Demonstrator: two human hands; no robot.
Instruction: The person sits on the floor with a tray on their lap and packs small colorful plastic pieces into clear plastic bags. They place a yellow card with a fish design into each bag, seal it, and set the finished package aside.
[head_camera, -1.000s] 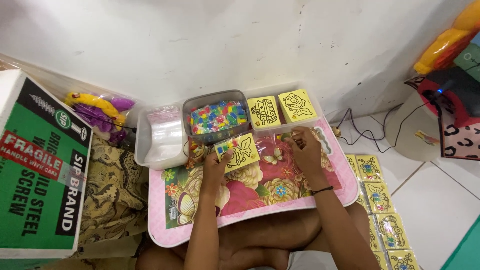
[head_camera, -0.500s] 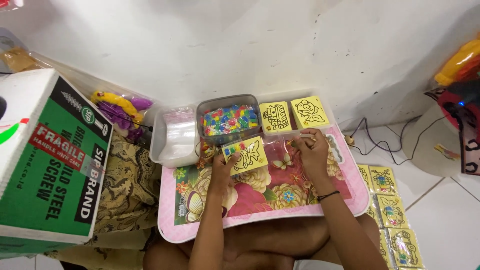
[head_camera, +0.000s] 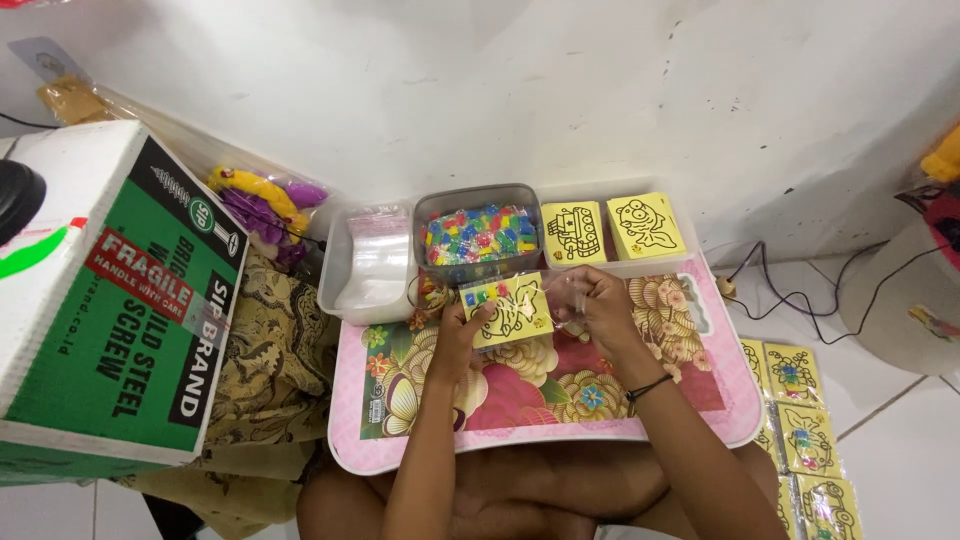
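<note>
From the head camera, your left hand (head_camera: 455, 335) pinches the lower left edge of a square yellow card with a cartoon drawing and coloured bits (head_camera: 507, 309), holding it over the pink floral lap tray (head_camera: 560, 395). Your right hand (head_camera: 600, 305) grips a clear plastic sleeve (head_camera: 562, 290) at the card's right edge. Just behind stands a grey tub of coloured beads (head_camera: 478, 233), beside two stacks of yellow cards (head_camera: 610, 230).
</note>
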